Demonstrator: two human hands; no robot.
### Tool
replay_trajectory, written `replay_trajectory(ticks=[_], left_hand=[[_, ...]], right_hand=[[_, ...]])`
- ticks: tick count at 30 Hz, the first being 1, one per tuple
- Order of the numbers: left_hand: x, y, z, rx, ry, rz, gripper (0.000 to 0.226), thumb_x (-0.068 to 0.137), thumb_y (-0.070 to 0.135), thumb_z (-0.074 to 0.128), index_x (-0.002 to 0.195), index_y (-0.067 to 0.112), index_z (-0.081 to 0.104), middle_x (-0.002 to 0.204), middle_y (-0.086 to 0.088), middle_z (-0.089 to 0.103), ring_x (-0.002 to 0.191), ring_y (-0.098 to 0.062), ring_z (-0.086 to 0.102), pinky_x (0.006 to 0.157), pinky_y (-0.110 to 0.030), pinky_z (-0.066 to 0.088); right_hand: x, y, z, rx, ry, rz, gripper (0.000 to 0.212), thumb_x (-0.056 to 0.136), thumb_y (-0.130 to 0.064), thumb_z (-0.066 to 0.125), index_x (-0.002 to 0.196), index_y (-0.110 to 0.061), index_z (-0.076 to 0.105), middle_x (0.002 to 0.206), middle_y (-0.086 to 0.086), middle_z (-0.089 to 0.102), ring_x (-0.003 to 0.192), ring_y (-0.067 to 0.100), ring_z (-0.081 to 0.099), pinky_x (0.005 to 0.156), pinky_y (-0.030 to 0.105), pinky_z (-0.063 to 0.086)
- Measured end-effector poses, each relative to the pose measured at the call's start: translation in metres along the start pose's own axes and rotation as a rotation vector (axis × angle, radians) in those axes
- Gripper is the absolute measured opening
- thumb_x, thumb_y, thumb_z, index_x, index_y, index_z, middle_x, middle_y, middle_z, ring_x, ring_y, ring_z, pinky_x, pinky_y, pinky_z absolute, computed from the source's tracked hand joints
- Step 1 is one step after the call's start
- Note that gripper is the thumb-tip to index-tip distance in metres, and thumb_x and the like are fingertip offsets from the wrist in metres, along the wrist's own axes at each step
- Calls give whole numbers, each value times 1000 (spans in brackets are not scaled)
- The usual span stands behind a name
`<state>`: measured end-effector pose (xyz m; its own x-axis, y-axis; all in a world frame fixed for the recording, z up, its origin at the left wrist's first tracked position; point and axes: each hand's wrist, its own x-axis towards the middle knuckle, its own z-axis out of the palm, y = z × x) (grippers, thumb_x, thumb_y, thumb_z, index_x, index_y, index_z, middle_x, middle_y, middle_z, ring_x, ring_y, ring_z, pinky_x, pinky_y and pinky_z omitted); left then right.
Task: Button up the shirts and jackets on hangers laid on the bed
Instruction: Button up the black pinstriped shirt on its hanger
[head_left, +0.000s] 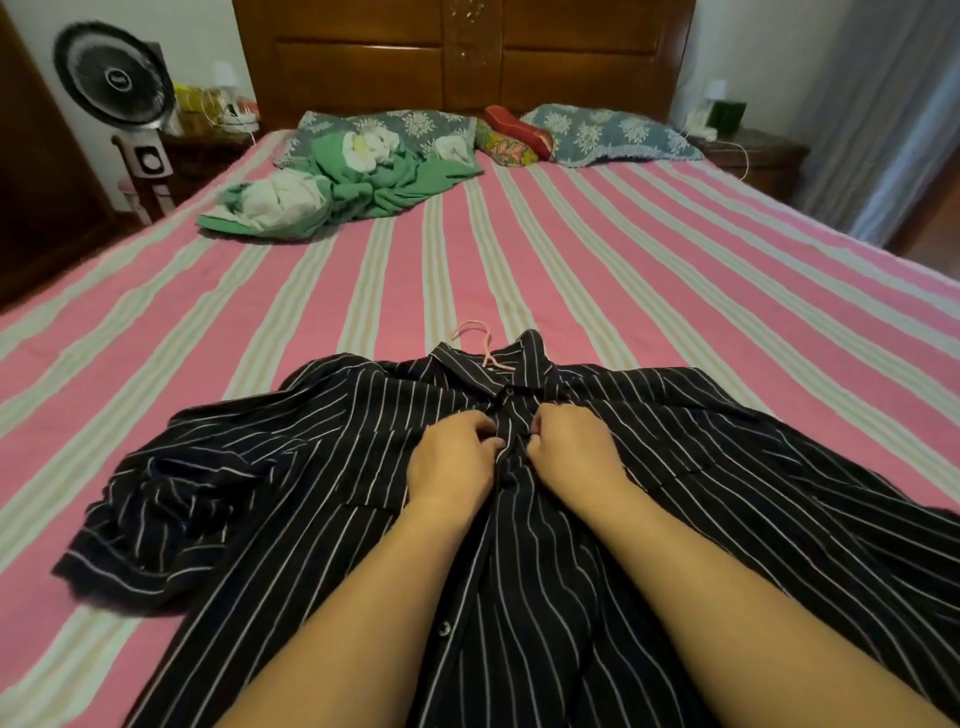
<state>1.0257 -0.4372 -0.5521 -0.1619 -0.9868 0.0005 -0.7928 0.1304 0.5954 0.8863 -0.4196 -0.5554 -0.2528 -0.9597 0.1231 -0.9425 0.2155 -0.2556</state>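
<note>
Lower placket: one button (444, 630) near my left forearm looks undone, lower centre.
Hands: my left hand (451, 457) and right hand (571, 452) pinch the striped shirt (675, 467) placket mid-frame.
Progress: early; collar button seems done, hanger (480, 340) on the bed (675, 249).

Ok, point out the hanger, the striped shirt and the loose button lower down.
hanger (480, 338): head view, on its pink hook.
striped shirt (332, 415): head view, on its chest panel.
loose button (444, 630): head view, on its face.
</note>
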Motion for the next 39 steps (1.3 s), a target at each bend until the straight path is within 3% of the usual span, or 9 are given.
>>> replay_trajectory(ticks=[5,8,10,13,16,23,39], left_hand=[[5,-2,4,62,-6,82,13,94,32,68,105,33,74,107,5,70,101,-18,66,88,-37,55],[12,0,2,25,-39,57,6,93,31,69,96,33,73,98,7,70,95,-17,65,86,-36,55],[17,-1,3,-54,-39,32,8,90,28,71,83,32,72,90,8,70,89,-15,65,85,-35,55],[20,-2,3,-292,-18,-30,15,86,20,75,73,26,73,74,7,72,74,-17,70,79,-36,60],[19,2,3,-542,-34,-113,19,87,9,74,72,20,75,68,-1,73,64,-21,73,72,-40,64],[17,6,3,-885,-145,-262,19,90,-6,68,76,5,72,64,-9,66,53,-16,64,66,-31,62],[13,10,-2,-972,-187,-323,10,91,-9,65,85,-3,70,69,-13,67,56,-19,64,64,-27,62]], right_hand=[[7,10,-23,255,-185,213,10,89,-29,73,83,-21,71,90,-2,70,94,20,65,80,31,47],[10,16,-29,607,-289,329,11,87,-19,75,78,-15,71,78,2,70,71,18,63,66,30,52],[11,16,-32,915,-364,394,11,90,-8,70,80,-12,67,71,3,62,58,13,52,52,25,46],[13,15,-32,1146,-435,463,12,91,-1,67,85,-11,65,74,3,55,63,11,47,58,27,58],[14,12,-31,1195,-460,465,19,90,-4,66,76,-16,63,67,0,49,61,9,44,67,31,61],[9,0,-27,1241,-445,485,7,92,-7,66,87,-11,68,60,-3,57,56,7,53,51,22,54],[3,2,-32,1323,-488,495,9,91,4,67,89,-5,69,65,4,65,53,7,60,55,23,60]])
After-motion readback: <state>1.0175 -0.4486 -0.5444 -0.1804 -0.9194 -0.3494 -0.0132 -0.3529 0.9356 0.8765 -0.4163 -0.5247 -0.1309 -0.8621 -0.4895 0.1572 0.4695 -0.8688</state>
